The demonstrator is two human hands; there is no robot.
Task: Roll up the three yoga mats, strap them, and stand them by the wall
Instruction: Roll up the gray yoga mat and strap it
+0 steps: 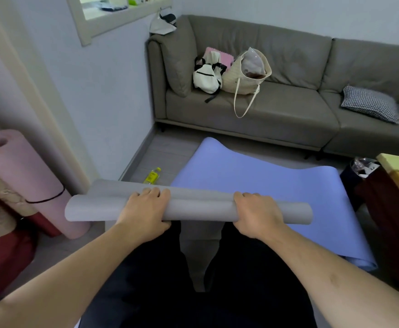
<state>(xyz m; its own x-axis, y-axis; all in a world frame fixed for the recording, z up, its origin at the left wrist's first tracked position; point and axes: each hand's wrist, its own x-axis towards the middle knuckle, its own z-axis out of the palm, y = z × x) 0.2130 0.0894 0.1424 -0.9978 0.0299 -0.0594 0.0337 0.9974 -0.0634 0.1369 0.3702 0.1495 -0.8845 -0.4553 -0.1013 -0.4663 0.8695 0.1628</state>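
Currently both hands are gripping the grey mat (189, 208) at waist height, the left hand (144, 213) and right hand (256, 214) each closing its fingers (156, 192) over the top of the roll. It seems to be lying in two loose coils side by side, so the wrap is probably slackening and could spring open before strapping. The pink mat (25, 176) is already standing strapped by the wall, while the blue mat (260, 185) is lying unrolled on the floor. A yellow bottle (152, 176) is lying near the wall, crowding the standing spot.
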